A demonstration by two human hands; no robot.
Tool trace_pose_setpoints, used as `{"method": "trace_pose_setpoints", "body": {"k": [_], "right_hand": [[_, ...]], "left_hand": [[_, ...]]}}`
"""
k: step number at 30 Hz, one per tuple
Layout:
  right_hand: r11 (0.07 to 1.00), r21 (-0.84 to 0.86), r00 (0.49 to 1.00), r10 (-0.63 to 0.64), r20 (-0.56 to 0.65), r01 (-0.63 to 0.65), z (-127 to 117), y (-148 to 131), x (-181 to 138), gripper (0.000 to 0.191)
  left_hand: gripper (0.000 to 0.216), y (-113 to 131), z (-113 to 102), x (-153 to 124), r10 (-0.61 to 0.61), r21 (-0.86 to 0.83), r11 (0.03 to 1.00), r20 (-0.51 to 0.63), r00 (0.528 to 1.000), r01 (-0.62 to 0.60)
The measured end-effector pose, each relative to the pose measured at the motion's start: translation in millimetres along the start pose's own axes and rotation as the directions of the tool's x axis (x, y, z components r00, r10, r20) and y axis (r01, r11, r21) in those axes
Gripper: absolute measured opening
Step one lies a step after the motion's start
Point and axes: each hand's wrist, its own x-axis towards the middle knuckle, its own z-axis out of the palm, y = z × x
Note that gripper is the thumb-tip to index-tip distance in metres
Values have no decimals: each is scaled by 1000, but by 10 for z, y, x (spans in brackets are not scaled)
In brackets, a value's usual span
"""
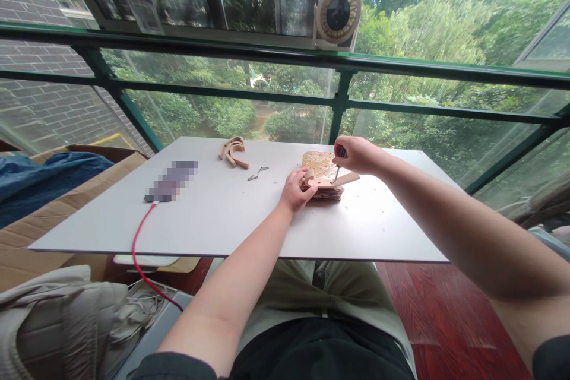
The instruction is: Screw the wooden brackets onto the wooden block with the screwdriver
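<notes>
My left hand (294, 192) is closed on the curved end of a pale wooden hook-shaped piece (349, 179), pressing it onto a stacked block (317, 161) with a speckled tan top and layered brown sides. A screwdriver (337, 174) with a dark handle is gripped in my right hand (356, 155). Its shaft points down, slightly tilted, and its tip meets the wooden piece near the middle. Whether a screw sits under the tip is too small to tell. More curved wooden pieces (234, 152) lie together farther left on the white table (231, 214).
Small metal parts (258, 173) lie left of the block. A blurred-out dark object (171, 181) with a red cable (138, 243) is on the table's left. A round fan (338, 12) stands beyond the green railing (276, 53). A cardboard box (129, 163) borders the left side.
</notes>
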Motion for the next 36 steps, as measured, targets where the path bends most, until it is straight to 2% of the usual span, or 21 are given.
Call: {"method": "trace_pose_setpoints", "body": {"k": [14, 17, 20, 22, 23, 25, 27, 29, 32, 36], "right_hand": [[986, 169, 1000, 3, -21, 0, 70, 26, -44, 12], [984, 177, 999, 1, -37, 5, 88, 34, -42, 12], [985, 174, 998, -2, -58, 12, 100, 52, -41, 13], [986, 168, 997, -6, -74, 18, 106, 63, -43, 14], [986, 166, 997, -9, -80, 22, 109, 66, -44, 14], [986, 165, 996, -16, -87, 30, 115, 69, -47, 13], [986, 164, 996, -22, -91, 36, 121, 70, -47, 12], [986, 160, 995, -24, -97, 39, 128, 73, -44, 12], [988, 149, 994, -21, -107, 37, 137, 81, -40, 11], [988, 153, 994, -21, -107, 37, 147, 93, -42, 11]], "left_hand": [[25, -12, 14, 1, 30, 16, 999, -19, 999, -30], [31, 10, 4, -6, 51, 22, 998, -40, 998, -50], [45, 102, -38, 14, 120, 38, 992, -128, 984, -116], [45, 220, -77, 61, 239, 98, 970, -224, 945, -222], [41, 296, -95, 96, 280, 138, 957, -233, 931, -254], [28, 468, -119, 184, 310, 219, 935, -125, 942, -279], [22, 641, -119, 288, 262, 282, 923, 37, 964, -262], [13, 781, -101, 394, 221, 307, 913, 178, 959, -268], [12, 879, -70, 519, 116, 306, 930, 287, 951, -206], [13, 830, -53, 586, 3, 267, 959, 315, 949, -91]]}}
